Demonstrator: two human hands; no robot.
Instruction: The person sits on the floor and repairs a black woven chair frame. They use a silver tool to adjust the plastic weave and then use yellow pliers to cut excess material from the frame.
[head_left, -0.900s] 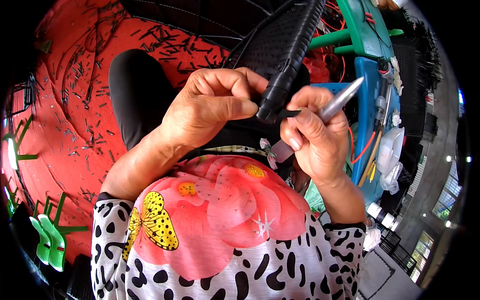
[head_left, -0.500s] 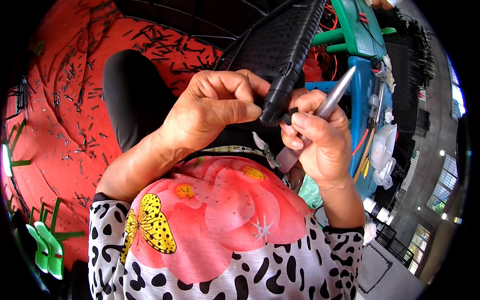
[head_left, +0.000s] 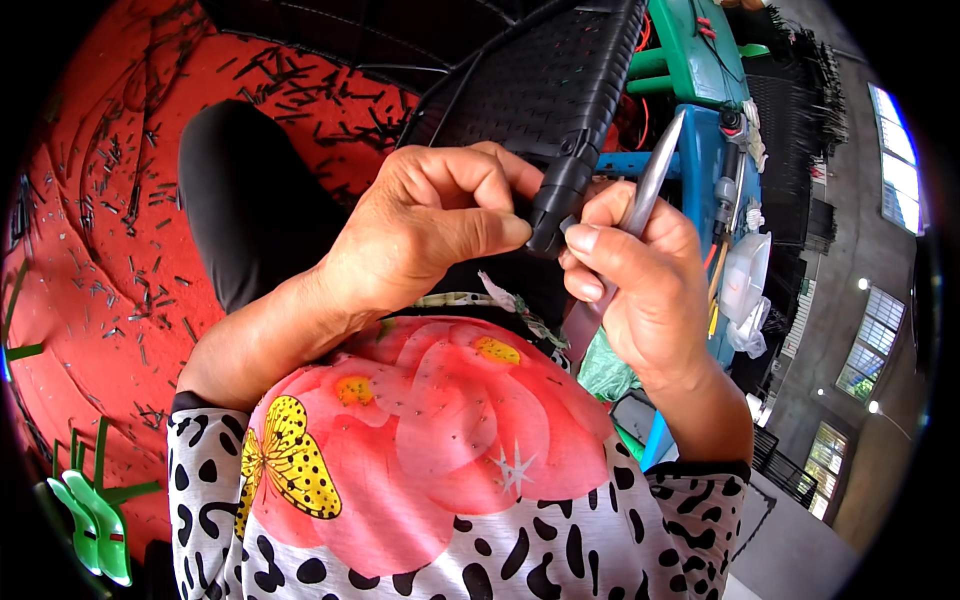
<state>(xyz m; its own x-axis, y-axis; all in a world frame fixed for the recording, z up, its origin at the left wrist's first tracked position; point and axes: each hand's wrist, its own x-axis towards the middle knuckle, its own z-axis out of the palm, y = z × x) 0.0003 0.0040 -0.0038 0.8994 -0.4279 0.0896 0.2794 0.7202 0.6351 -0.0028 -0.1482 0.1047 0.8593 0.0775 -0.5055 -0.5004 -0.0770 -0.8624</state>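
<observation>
A black woven panel [head_left: 510, 90], like rattan furniture, slopes down toward me, its strip-wrapped rail [head_left: 572, 168] ending between my hands. My left hand [head_left: 425, 225] is closed in a pinch at the rail's end, thumb and index finger pressed against its left side. Opposite it, my right hand [head_left: 645, 275] grips a tapered, pointed metal tool [head_left: 660, 165], tip upward; its flat pinkish lower end shows below the fist. The right thumb and index finger also pinch close to the rail end, where a small dark piece is partly hidden.
Black strip scraps [head_left: 285, 85] litter the red floor covering [head_left: 80, 310] at left. A green stool [head_left: 690, 60] and a blue stool [head_left: 690, 150] stand at right, with tools and a clear plastic container [head_left: 742, 275] along the blue one. Green shoe-like objects [head_left: 95, 530] lie at lower left.
The black strip tip standing up at my right thumb is no longer visible there. My right hand and the tool have shifted slightly; my left hand keeps its pinch. The view has moved a little.
</observation>
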